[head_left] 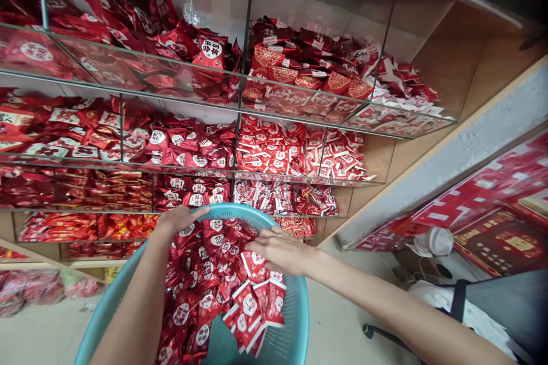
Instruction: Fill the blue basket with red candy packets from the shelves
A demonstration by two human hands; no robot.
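Note:
A teal plastic basket [299, 308] with perforated walls stands in front of the shelves, holding a heap of small red packets [208, 268] with white round labels. My left hand [176, 220] grips its far rim at the left, fingers along the edge. Inside the right side, my right hand [278, 248] lies palm down, its fingers stretched out over the contents. Just beneath its fingertips is a red packet with white edges [254, 262]; several alike lie lower down. The underside of my right hand is hidden.
Glass-fronted shelves [180, 82] span the back, their compartments filled with red packets. To the right are a wooden side panel [479, 68], a grey chair [505, 296] with white cloth, and a white cup-like container [439, 240]. Bagged goods [43, 285] sit low at left.

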